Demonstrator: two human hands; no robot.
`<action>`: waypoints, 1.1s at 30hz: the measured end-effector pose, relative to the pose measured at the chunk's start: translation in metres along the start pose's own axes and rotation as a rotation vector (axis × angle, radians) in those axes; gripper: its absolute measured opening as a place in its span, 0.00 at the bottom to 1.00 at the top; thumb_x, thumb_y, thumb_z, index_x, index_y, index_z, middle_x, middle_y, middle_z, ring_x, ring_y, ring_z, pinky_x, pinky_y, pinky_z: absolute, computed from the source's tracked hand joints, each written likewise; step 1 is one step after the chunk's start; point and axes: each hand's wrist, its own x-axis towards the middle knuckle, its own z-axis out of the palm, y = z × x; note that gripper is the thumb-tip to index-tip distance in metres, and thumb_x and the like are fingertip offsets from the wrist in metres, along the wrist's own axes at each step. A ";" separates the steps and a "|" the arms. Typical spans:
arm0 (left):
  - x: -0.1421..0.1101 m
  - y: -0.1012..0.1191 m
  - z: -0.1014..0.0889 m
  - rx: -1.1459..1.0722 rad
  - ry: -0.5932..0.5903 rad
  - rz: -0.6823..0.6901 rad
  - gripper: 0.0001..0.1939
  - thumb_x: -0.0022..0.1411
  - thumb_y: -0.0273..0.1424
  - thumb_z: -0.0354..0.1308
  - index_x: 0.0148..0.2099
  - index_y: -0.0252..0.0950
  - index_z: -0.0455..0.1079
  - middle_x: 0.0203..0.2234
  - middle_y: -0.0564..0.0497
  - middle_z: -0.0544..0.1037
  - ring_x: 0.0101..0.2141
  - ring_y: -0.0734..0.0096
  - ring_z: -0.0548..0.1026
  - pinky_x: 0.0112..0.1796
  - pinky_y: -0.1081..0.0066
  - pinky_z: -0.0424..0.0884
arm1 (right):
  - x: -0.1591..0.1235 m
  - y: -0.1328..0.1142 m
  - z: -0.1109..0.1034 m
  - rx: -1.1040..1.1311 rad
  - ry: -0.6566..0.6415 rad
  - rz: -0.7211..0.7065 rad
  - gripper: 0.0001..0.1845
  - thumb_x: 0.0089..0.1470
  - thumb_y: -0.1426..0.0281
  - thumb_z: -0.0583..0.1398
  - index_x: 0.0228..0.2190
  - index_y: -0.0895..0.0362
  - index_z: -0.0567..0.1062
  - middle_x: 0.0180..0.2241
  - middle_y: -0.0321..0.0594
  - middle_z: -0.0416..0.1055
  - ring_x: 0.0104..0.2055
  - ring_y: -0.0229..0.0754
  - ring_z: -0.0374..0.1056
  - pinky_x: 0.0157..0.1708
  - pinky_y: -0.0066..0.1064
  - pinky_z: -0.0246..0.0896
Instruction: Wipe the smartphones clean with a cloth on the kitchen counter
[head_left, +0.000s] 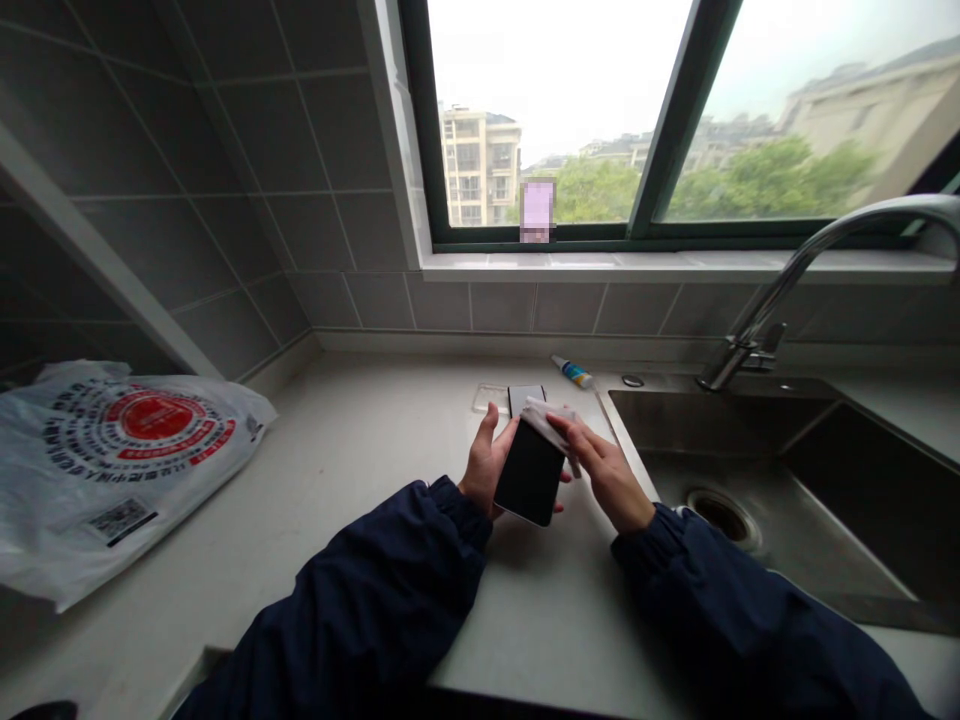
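Observation:
My left hand (486, 462) is wrapped round a smartphone (529, 475), its dark screen facing up and tilted toward me. Fingertips show past the phone's right edge. Pinched in my right hand (604, 470) is a white tissue (551, 418), which lies against the top end of the screen. Just behind the phone, a flat pale rectangle with a dark edge (526, 396) rests on the counter; its lower part is hidden. A clear phone case (489, 398) lies to its left.
A white plastic bag (142, 450) with red and black print sits at the left. To the right is a steel sink (622, 425) with a curved faucet (780, 280). A small tube (573, 372) lies near the wall, under the window. The white counter (360, 430) runs beneath my arms.

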 end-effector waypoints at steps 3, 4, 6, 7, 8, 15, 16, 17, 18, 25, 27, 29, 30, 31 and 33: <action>0.000 -0.001 0.001 0.019 -0.018 0.000 0.42 0.66 0.62 0.35 0.69 0.40 0.56 0.48 0.33 0.76 0.35 0.49 0.80 0.29 0.49 0.77 | 0.002 -0.004 0.001 0.301 -0.052 0.113 0.30 0.62 0.45 0.56 0.50 0.55 0.79 0.50 0.48 0.78 0.50 0.53 0.74 0.44 0.42 0.71; 0.000 -0.002 0.001 0.031 -0.024 -0.003 0.42 0.66 0.61 0.35 0.70 0.39 0.55 0.48 0.33 0.76 0.35 0.47 0.80 0.28 0.49 0.77 | 0.001 -0.004 0.002 0.370 -0.065 0.139 0.29 0.61 0.46 0.57 0.47 0.56 0.80 0.45 0.47 0.79 0.43 0.49 0.75 0.37 0.38 0.71; 0.000 -0.004 0.002 0.052 -0.032 -0.013 0.42 0.66 0.61 0.36 0.70 0.38 0.54 0.49 0.32 0.75 0.36 0.45 0.80 0.28 0.49 0.77 | 0.000 -0.004 0.003 0.458 -0.079 0.167 0.27 0.60 0.47 0.59 0.42 0.57 0.82 0.33 0.44 0.78 0.31 0.42 0.71 0.26 0.31 0.66; 0.000 -0.004 0.002 0.057 -0.035 -0.018 0.42 0.66 0.61 0.36 0.70 0.38 0.54 0.49 0.32 0.75 0.36 0.44 0.80 0.28 0.49 0.77 | -0.001 -0.004 0.004 0.486 -0.084 0.173 0.26 0.59 0.47 0.60 0.40 0.58 0.82 0.29 0.41 0.76 0.26 0.40 0.68 0.22 0.29 0.62; 0.000 -0.005 0.002 0.057 -0.039 -0.022 0.42 0.66 0.60 0.37 0.70 0.38 0.54 0.49 0.32 0.76 0.36 0.44 0.80 0.28 0.49 0.78 | -0.002 -0.004 0.004 0.506 -0.086 0.175 0.26 0.59 0.48 0.61 0.38 0.58 0.82 0.26 0.40 0.74 0.24 0.38 0.66 0.20 0.28 0.60; 0.004 -0.012 -0.004 0.057 -0.093 -0.015 0.41 0.62 0.63 0.46 0.67 0.43 0.56 0.48 0.36 0.77 0.35 0.45 0.82 0.27 0.49 0.78 | -0.002 -0.001 0.004 0.496 -0.059 0.159 0.28 0.59 0.48 0.60 0.35 0.62 0.83 0.22 0.41 0.73 0.19 0.37 0.64 0.14 0.26 0.56; 0.005 -0.013 -0.005 0.064 -0.091 -0.015 0.41 0.62 0.63 0.47 0.67 0.44 0.56 0.48 0.37 0.77 0.35 0.45 0.82 0.26 0.49 0.78 | -0.002 -0.001 0.004 0.486 -0.052 0.158 0.29 0.59 0.47 0.61 0.35 0.62 0.83 0.22 0.41 0.73 0.18 0.38 0.64 0.13 0.27 0.56; 0.005 -0.014 -0.005 0.071 -0.086 -0.015 0.40 0.61 0.63 0.47 0.66 0.44 0.57 0.48 0.38 0.77 0.35 0.46 0.82 0.26 0.49 0.79 | -0.001 0.000 0.004 0.474 -0.043 0.157 0.29 0.58 0.47 0.61 0.34 0.62 0.83 0.21 0.41 0.73 0.18 0.38 0.64 0.13 0.27 0.56; 0.005 -0.014 -0.005 0.075 -0.081 -0.017 0.40 0.61 0.63 0.47 0.66 0.45 0.58 0.48 0.38 0.77 0.35 0.47 0.82 0.26 0.50 0.79 | -0.002 0.000 0.004 0.460 -0.032 0.155 0.29 0.58 0.47 0.61 0.34 0.62 0.83 0.20 0.41 0.73 0.17 0.38 0.64 0.12 0.27 0.57; 0.006 -0.021 -0.003 0.078 -0.072 -0.036 0.40 0.62 0.62 0.49 0.66 0.42 0.61 0.45 0.39 0.77 0.34 0.50 0.82 0.26 0.53 0.79 | -0.003 0.002 0.004 0.358 0.052 0.147 0.28 0.58 0.48 0.62 0.31 0.62 0.83 0.17 0.40 0.73 0.13 0.37 0.63 0.10 0.27 0.55; 0.006 -0.022 -0.003 0.071 -0.079 -0.044 0.40 0.62 0.62 0.49 0.65 0.41 0.63 0.45 0.39 0.78 0.34 0.50 0.82 0.26 0.53 0.80 | -0.005 0.001 0.004 0.329 0.069 0.146 0.28 0.57 0.48 0.62 0.30 0.62 0.83 0.16 0.40 0.72 0.12 0.37 0.62 0.09 0.27 0.53; 0.006 -0.022 -0.003 0.064 -0.090 -0.045 0.39 0.62 0.62 0.49 0.64 0.41 0.63 0.45 0.39 0.78 0.34 0.50 0.82 0.27 0.53 0.80 | -0.006 -0.001 0.005 0.311 0.074 0.136 0.28 0.57 0.48 0.62 0.30 0.62 0.83 0.15 0.39 0.71 0.11 0.36 0.61 0.09 0.26 0.52; 0.006 -0.021 -0.003 0.061 -0.094 -0.045 0.39 0.62 0.62 0.48 0.64 0.42 0.63 0.45 0.39 0.78 0.34 0.50 0.82 0.27 0.53 0.80 | -0.006 -0.001 0.005 0.304 0.074 0.127 0.28 0.57 0.48 0.62 0.30 0.62 0.84 0.15 0.38 0.71 0.11 0.36 0.61 0.09 0.26 0.52; 0.006 -0.021 -0.003 0.059 -0.095 -0.044 0.39 0.62 0.62 0.48 0.64 0.42 0.63 0.46 0.39 0.78 0.34 0.50 0.82 0.27 0.52 0.80 | -0.006 -0.002 0.005 0.299 0.072 0.120 0.28 0.57 0.48 0.62 0.30 0.62 0.84 0.15 0.38 0.70 0.11 0.36 0.61 0.09 0.26 0.52; 0.006 -0.019 -0.003 0.058 -0.088 -0.040 0.38 0.62 0.61 0.48 0.64 0.42 0.63 0.45 0.39 0.78 0.34 0.50 0.82 0.27 0.52 0.79 | -0.006 -0.002 0.005 0.294 0.066 0.115 0.28 0.57 0.48 0.63 0.31 0.63 0.84 0.15 0.38 0.71 0.11 0.35 0.61 0.10 0.26 0.53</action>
